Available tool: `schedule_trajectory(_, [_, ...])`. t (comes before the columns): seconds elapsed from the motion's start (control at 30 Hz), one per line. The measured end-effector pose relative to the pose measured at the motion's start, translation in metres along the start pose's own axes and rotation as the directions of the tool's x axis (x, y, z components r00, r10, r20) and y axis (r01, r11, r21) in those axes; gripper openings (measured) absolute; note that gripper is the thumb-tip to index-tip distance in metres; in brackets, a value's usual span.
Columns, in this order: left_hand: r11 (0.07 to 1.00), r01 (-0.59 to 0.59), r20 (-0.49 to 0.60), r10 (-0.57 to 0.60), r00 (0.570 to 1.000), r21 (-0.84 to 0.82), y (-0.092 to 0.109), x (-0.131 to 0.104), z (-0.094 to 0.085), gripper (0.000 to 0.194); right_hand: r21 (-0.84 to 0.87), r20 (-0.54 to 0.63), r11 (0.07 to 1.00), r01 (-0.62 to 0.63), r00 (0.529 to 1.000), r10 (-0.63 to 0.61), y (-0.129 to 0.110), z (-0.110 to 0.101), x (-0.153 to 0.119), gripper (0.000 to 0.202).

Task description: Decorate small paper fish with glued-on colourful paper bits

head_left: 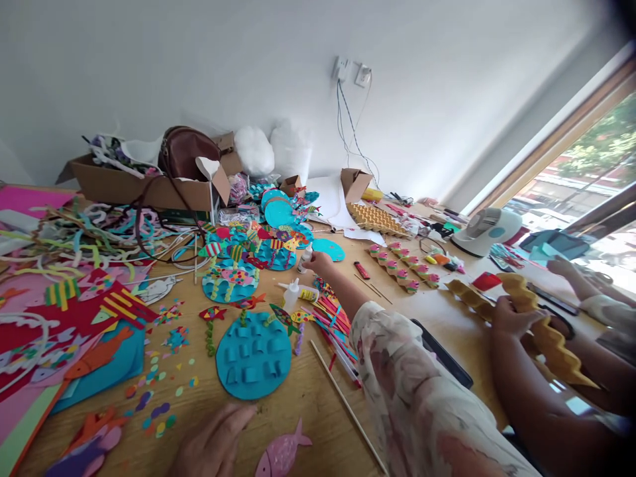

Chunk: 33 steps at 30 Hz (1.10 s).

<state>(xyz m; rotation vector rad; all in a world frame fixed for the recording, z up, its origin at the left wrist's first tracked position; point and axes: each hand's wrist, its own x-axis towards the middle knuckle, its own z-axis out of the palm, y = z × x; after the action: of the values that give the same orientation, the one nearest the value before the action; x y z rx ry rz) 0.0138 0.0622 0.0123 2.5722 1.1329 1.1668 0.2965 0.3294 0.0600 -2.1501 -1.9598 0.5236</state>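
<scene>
My left hand [213, 445] rests flat on the wooden table [447, 318] at the bottom edge, holding nothing. It lies just below a blue foam disc [253, 354] with raised blue pieces and left of a pink paper fish [281, 454]. My right arm, in a floral sleeve, stretches forward. My right hand [321, 264] grips a small white glue bottle [305, 258] standing beside several decorated blue discs [231, 278]. A second glue bottle [297, 292] lies on its side closer to me.
Another person's hands [507, 317] at the right hold yellow corrugated paper [551, 331]. A thin wooden stick [348, 405], a dark tablet [442, 354], coloured paper sheets and scraps [74, 331], a cardboard box [144, 185] with a brown bag, and a small white fan [484, 228] crowd the table.
</scene>
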Motion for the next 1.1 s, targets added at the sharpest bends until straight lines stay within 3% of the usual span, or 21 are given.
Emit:
schedule_trajectory(0.17, [0.998, -0.003, 0.000, 0.003, 1.000, -0.056, 0.006, 0.003, -0.005, 0.028, -0.156, 0.074, 0.987, -0.035, 0.996, 0.047, 0.006, -0.026, -0.022, 0.029])
schedule_trajectory(0.33, [0.988, -0.013, -0.014, 0.011, 1.000, -0.154, 0.018, 0.004, -0.010, 0.023, -0.265, 0.201, 0.964, 0.000, 0.978, 0.055, 0.021, -0.052, -0.079, 0.028])
schedule_trajectory(0.53, [0.962, -0.004, -0.046, -0.009, 0.999, -0.271, 0.028, 0.008, -0.016, 0.020, -0.341, 0.377, 0.940, 0.016, 0.918, 0.121, 0.035, -0.067, -0.137, 0.028])
schedule_trajectory(0.7, [0.957, -0.054, -0.092, 0.028, 0.995, -0.286, 0.031, 0.010, -0.017, 0.021, -0.382, 0.391, 0.924, 0.025, 0.910, 0.137, 0.042, -0.058, -0.150, 0.028])
schedule_trajectory(0.9, [0.963, -0.115, -0.102, 0.093, 0.990, -0.242, 0.036, 0.011, -0.015, 0.021, -0.442, 0.277, 0.896, 0.040, 0.956, 0.094, 0.045, -0.030, -0.157, 0.028])
schedule_trajectory(1.1, [0.979, -0.157, -0.105, 0.143, 0.984, -0.132, 0.035, 0.007, -0.011, 0.024, -0.431, 0.211, 0.896, 0.105, 0.977, -0.014, 0.034, -0.017, -0.144, 0.028])
